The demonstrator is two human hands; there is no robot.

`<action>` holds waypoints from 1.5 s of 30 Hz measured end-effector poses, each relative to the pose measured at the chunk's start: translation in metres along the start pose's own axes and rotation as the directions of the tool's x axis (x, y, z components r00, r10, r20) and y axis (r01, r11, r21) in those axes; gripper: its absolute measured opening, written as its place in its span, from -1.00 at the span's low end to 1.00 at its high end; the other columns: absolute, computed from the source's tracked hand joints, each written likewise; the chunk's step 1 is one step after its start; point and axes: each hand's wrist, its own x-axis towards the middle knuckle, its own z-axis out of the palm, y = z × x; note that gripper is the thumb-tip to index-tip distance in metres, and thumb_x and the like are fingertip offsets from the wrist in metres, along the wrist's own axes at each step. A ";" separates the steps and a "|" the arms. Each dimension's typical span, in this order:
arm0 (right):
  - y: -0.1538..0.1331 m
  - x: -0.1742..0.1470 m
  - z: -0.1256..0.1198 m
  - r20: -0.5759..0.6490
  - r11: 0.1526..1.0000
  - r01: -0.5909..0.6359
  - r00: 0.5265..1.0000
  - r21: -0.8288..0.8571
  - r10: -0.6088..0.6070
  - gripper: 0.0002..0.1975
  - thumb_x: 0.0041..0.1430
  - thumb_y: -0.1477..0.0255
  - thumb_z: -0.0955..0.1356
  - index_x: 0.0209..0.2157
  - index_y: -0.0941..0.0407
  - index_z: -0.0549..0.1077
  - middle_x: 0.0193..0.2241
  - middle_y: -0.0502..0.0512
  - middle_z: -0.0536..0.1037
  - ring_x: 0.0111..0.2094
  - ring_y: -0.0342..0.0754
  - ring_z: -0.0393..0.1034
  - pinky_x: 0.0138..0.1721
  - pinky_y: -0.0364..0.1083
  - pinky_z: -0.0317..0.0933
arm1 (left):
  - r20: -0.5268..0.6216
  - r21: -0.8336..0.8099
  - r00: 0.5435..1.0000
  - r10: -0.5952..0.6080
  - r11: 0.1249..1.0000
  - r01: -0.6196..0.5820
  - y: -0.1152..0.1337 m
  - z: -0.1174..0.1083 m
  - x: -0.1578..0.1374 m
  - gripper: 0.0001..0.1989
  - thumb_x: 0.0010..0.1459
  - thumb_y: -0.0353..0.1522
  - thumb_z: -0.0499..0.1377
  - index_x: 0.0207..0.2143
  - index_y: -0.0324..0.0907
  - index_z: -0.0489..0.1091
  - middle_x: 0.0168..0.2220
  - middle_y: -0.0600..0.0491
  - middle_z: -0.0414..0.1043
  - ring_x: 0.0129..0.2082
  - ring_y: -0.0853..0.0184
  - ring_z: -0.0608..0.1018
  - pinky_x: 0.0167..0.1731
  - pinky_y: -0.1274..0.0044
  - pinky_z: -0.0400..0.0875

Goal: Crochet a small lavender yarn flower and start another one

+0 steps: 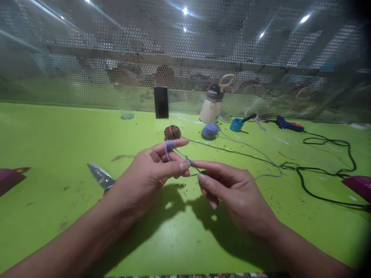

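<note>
Blue-purple yarn [170,144] is wound round the raised index finger of my left hand [158,166]. That hand's thumb and middle finger pinch a small piece of yarn work [191,163]. My right hand [228,185] grips a thin crochet hook [197,168] between thumb and index finger, its tip at the pinched yarn. Beyond my hands lie a blue-purple yarn ball [210,131] and a dark multicoloured yarn ball [172,132]. From the blue-purple ball a strand curves right and back toward my right hand.
Scissors [100,175] lie partly behind my left forearm on the green table [58,143]. Farther back stand a phone [161,102], a white bottle [211,108], a clear cup [127,115] and a blue pot [237,125]. A glue gun [290,124] and black cord [319,199] are at right.
</note>
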 end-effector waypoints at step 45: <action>-0.012 0.004 -0.025 0.222 0.988 -0.017 0.974 -0.156 0.051 -0.71 0.26 0.41 0.34 0.01 -0.05 0.50 -0.63 -0.11 0.23 -0.61 -0.25 0.00 -0.63 -0.22 -0.10 | 0.082 0.263 0.991 -0.105 0.962 0.080 0.003 -0.011 -0.003 -0.76 0.03 -0.33 0.34 -0.19 -0.05 0.57 -0.45 0.16 0.50 -0.37 0.41 0.44 -0.23 0.50 0.21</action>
